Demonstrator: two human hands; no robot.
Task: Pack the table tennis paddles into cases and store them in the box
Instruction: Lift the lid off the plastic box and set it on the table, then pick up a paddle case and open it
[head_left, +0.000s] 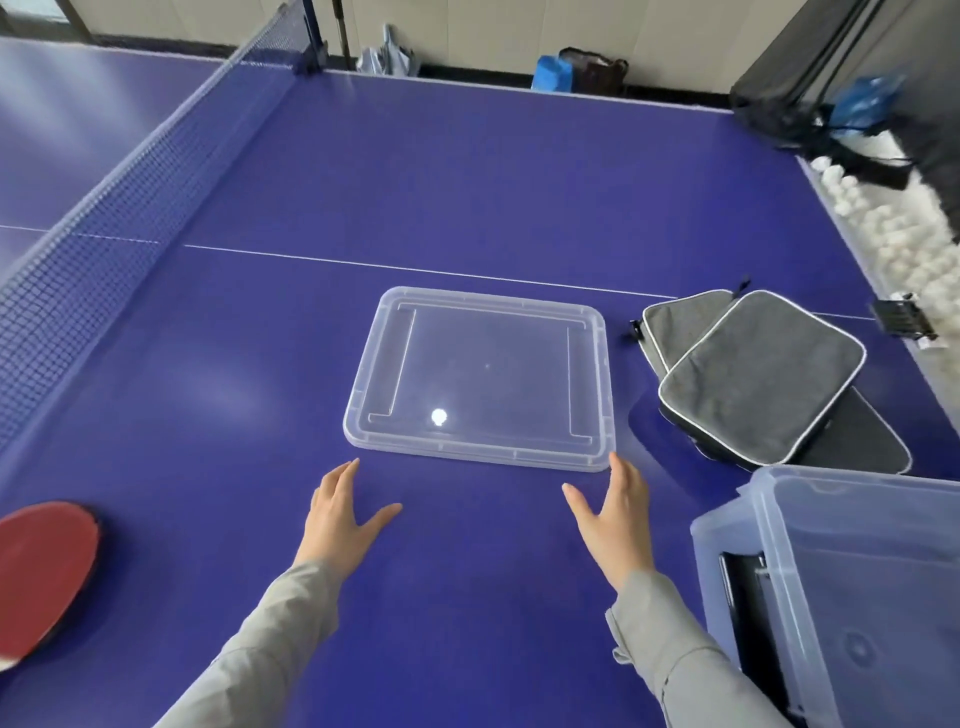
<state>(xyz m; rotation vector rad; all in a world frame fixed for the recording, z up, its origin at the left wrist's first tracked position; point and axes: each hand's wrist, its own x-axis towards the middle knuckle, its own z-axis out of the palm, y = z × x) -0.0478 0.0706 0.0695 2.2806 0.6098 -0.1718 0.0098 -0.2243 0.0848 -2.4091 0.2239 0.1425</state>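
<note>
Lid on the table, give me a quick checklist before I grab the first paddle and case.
1. Lid off the box and lying flat: ok.
2. Left hand free: ok.
3. Right hand free: ok.
4. Cases stacked right of the lid: ok.
5. Red paddle in sight at the left edge: ok.
6. Box empty: not ok, something dark is inside.

We hold both hands open and empty just short of the near edge of the clear lid (480, 374). Our left hand (340, 519) hovers off its near left corner, fingers extended, thumb spread. Our right hand (615, 525) faces palm inward, fingertips touching the near right corner. Both grey sleeves (270, 639) extend forward.
</note>
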